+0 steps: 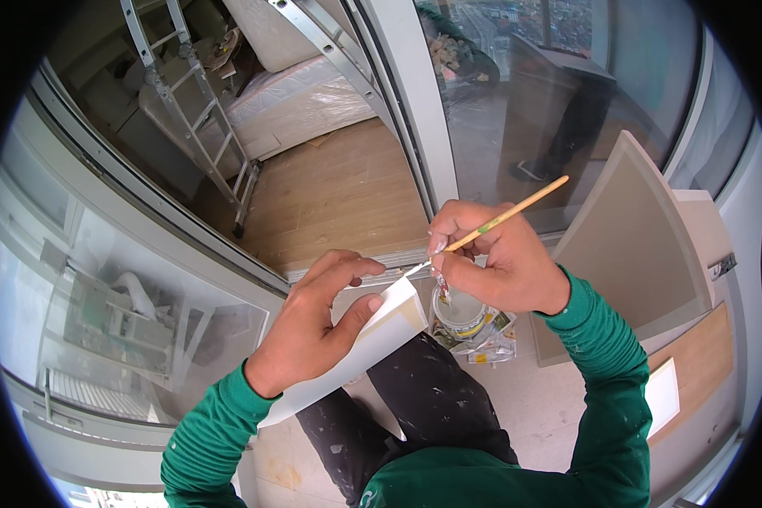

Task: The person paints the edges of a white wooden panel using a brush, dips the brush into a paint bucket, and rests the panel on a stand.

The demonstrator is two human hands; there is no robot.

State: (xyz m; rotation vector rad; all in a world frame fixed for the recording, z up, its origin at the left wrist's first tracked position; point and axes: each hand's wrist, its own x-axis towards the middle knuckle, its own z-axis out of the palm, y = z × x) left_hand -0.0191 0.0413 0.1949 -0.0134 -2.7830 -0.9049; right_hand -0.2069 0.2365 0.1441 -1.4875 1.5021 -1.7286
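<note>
My right hand pinches a thin paintbrush with a pale wooden handle, close to its bristle end. White-coated bristles meet or nearly meet the far end of a long white board, which slopes across my lap. On its end face shows a bare tan strip. My left hand steadies the board, thumb on its upper face and fingers stretched over the far side. White smears mark my right fingertips. Below that hand, an open paint can stands on crumpled printed paper, partly hidden.
Beyond the sliding door track stands an aluminium ladder by a plastic-wrapped mattress. Glass panes flank me. At right lean a large beige panel, a wooden board and a small white piece.
</note>
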